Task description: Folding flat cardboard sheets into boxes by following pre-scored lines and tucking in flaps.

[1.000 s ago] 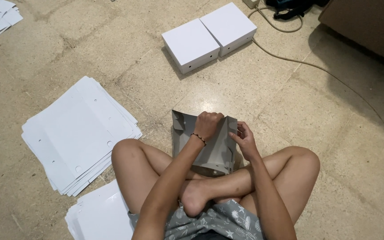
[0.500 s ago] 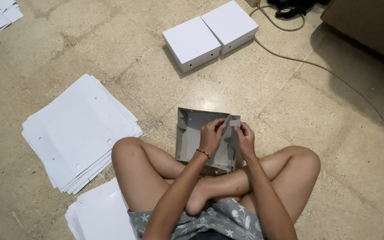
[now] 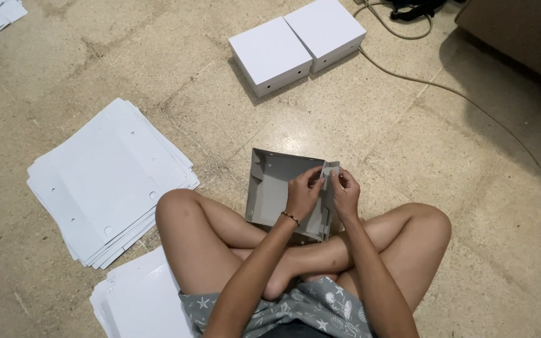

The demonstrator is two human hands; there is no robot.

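A half-folded grey cardboard box [image 3: 273, 185] rests on my crossed legs, open side up. My left hand [image 3: 302, 193], with a dark bracelet at the wrist, pinches the box's right wall from the inside. My right hand [image 3: 345, 193] grips the same wall's flap from the outside, next to the left hand. Both hands meet at the box's far right corner.
Two finished white boxes [image 3: 295, 44] stand side by side on the stone floor ahead. A stack of flat white box blanks [image 3: 104, 178] lies to my left, another stack [image 3: 136, 303] by my left hip. A cable [image 3: 471, 100] runs across the floor at right, near brown furniture [image 3: 521, 34].
The box has been lowered from upright in front of me to lying open side up on my legs. Both hands shifted to its right wall.
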